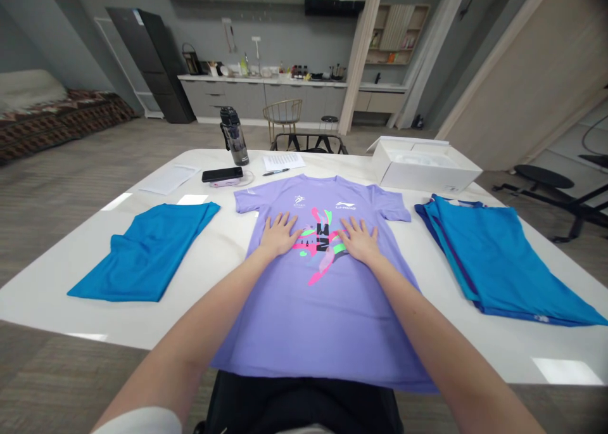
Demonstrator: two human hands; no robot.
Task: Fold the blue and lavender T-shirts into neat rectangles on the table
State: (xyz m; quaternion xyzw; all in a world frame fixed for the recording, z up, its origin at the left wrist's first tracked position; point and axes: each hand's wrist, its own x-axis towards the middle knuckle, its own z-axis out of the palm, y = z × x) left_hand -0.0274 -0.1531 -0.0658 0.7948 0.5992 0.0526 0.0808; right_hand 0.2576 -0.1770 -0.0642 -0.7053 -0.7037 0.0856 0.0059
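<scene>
The shirt [318, 332] lies face up and spread out at the middle of the table [42, 279], collar toward the far side, hem at the near edge. The left hand [280, 234] rests palm down on the shirt, fingers spread, left of the printed graphic [323, 239]. The right hand [361, 241] is placed likewise on the graphic's right side.

A folded blue garment [147, 250] lies to the left; a garment stack [494, 250], blue on top, lies to the right. Beyond the stack stands a white box [418, 173], lid raised; its contents are not clearly discernible. A bottle [235, 139] stands upright behind the phone [222, 175].
</scene>
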